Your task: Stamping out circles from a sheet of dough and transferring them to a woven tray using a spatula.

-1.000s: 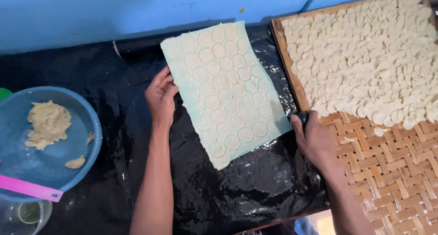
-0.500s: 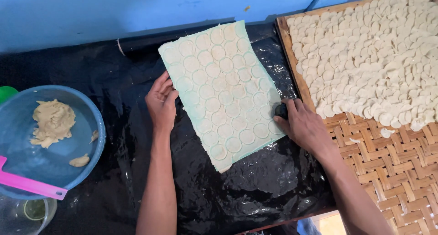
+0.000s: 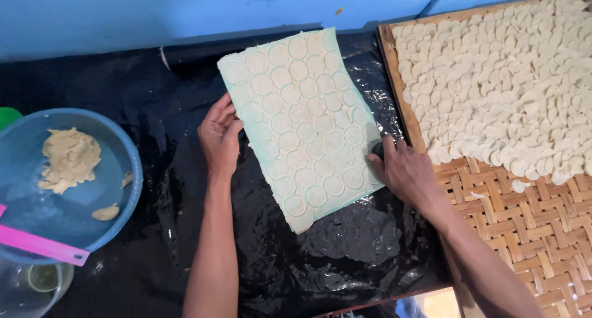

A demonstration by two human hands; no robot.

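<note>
Dough lumps (image 3: 69, 159) sit in the blue bowl (image 3: 126, 164); both hands' spread fingers (image 3: 223, 113) press the dough sheet (image 3: 300, 117).

Pale circle-patterned dough sheet (image 3: 302, 117) on black plastic (image 3: 345, 256); blue bowl (image 3: 120, 164).

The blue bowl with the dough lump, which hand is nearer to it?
Left. The left hand rests at the dough sheet's left edge, nearer the blue bowl; the right hand is at its far edge.

Matt soft dough sheet (image 3: 302, 117) on glossy black plastic film (image 3: 345, 256); rough woven bamboo tray (image 3: 530, 231).
</note>
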